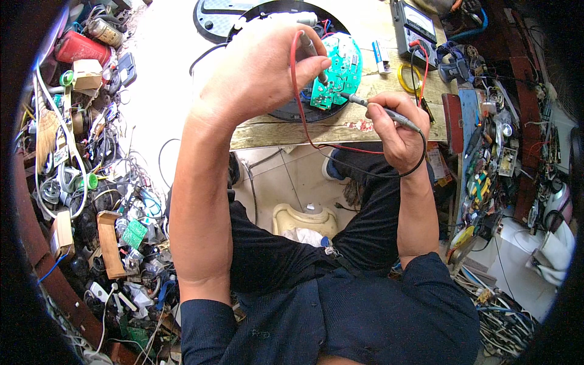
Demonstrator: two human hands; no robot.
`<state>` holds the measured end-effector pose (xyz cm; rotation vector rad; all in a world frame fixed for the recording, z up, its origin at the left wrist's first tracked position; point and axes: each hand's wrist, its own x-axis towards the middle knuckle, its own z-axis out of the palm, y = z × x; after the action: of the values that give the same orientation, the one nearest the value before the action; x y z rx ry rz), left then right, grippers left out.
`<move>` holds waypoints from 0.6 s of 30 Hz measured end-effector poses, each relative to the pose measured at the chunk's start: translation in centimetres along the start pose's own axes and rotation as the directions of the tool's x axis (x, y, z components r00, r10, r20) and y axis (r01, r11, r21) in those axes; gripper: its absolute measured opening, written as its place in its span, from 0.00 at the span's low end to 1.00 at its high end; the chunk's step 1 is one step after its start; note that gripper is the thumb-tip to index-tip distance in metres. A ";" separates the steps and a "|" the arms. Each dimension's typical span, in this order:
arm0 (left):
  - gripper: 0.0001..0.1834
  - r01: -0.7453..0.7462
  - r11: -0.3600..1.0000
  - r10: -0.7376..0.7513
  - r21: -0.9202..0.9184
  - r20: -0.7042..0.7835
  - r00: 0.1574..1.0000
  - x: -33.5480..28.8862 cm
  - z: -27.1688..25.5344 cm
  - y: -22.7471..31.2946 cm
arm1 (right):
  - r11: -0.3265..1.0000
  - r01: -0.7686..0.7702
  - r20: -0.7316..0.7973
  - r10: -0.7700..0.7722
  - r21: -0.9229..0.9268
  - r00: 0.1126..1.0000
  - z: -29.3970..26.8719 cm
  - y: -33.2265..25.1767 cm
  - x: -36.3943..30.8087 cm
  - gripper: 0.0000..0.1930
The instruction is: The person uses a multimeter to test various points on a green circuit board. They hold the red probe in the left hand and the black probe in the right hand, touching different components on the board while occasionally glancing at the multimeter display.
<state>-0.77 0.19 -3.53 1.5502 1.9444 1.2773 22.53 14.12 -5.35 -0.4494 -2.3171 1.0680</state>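
A green circuit board (348, 56) lies tilted in a round black housing (291, 113) on the table. My left hand (258, 73) is over the housing, closed on a grey test probe (323, 76) with a red lead, its tip down at the board. From the board's right, my right hand (398, 128) grips a second grey test probe (359, 100) with a black lead, pointing at the board's lower part. Whether either tip touches the board, I cannot tell. My left hand covers part of the housing. Both leads hang in loops below the table edge.
An analog multimeter (417, 27) stands at the back right, leads plugged in. Near it lie a small blue and white box (381, 57) and a yellow ring-shaped coil (409, 78). Piled parts and cables crowd the left; a blue board (471, 131) with tools stands at the right.
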 end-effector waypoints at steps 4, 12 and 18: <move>0.11 0.015 1.000 -0.015 0.013 0.006 1.000 0.1 -0.1 0.4 | 1.000 0.005 -0.005 -0.005 -0.007 1.000 0.0 0.2 0.0 0.03; 0.12 -0.006 1.000 0.006 0.009 0.004 1.000 0.1 -0.1 0.1 | 1.000 -0.015 0.001 0.015 0.012 1.000 0.0 0.4 -0.2 0.03; 0.12 -0.014 1.000 0.014 0.028 0.002 1.000 0.1 -0.2 0.2 | 1.000 0.025 -0.002 -0.025 -0.004 1.000 0.0 0.5 0.0 0.04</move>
<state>-0.82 0.24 -3.24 1.5801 1.9617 1.2592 22.57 14.42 -5.75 -0.4217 -2.3172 1.0512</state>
